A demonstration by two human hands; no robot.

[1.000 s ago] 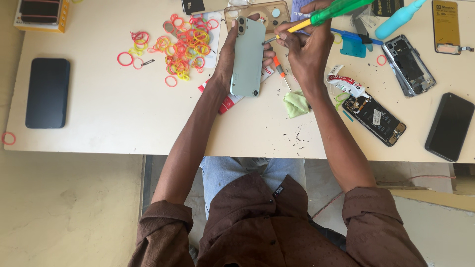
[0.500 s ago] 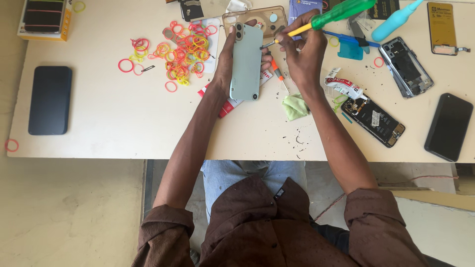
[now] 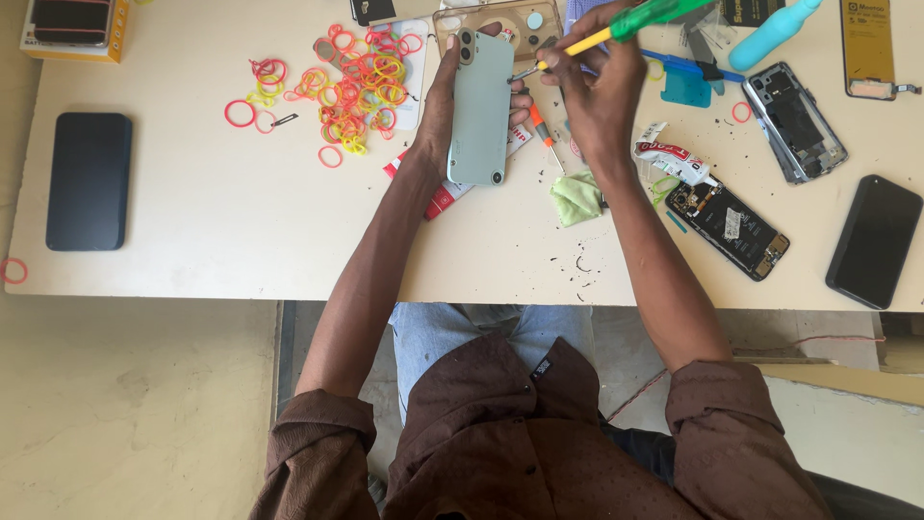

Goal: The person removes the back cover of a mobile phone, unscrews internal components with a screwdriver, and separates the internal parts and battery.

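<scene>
While we look down at the beige table (image 3: 241, 221), we take the pale green phone (image 3: 479, 106) as our main mark and go from left to right.

Far to the left of the green phone lies a dark phone (image 3: 89, 181), flat and alone. Closer in, still on the left, sits a heap of pink, orange and yellow rubber bands (image 3: 356, 82).

Then comes our left hand (image 3: 441, 106). It is wrapped around the green phone from the left side, thumb over the top edge, holding it up off the table with its back and two camera eyes facing us. The phone's long side runs away from us, toward the far edge of the table.

Just to the right of the green phone is our right hand (image 3: 595, 91). It is closed tight around a screwdriver with a green and yellow handle (image 3: 630, 21). The metal tip points left and touches the phone's right edge, near the top. So the phone lies straight to the left of the tool hand, and this hand is the one nearest that edge.

Below the right hand lies a small green cloth (image 3: 577, 197). Farther right are two opened phones (image 3: 730, 226) and (image 3: 794, 120), their insides showing. At the far right lies a black phone (image 3: 873, 241).
</scene>
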